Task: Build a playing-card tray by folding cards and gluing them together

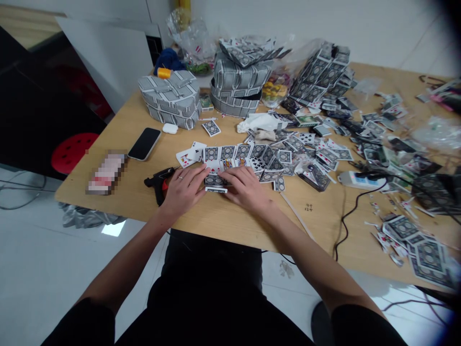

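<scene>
A long open box shape made of joined playing cards (219, 152) lies in front of me, patterned backs outward and some faces showing inside. At its left end my left hand (185, 186) grips the near edge with closed fingers. My right hand (247, 187) holds the same near side further right, fingers bent over the cards. What the thumbs press on is partly hidden. Beside my left hand rests a black glue gun (157, 183). Just beyond that hand are a few loose face-up cards (192, 153).
To the left lie a phone (144, 143) and a white earbud case (170, 128). Woven card boxes (171, 98) stand at the back. Scattered cards (333, 149) cover the right side, with a power strip (362, 180) and its black cable (345, 223) nearer.
</scene>
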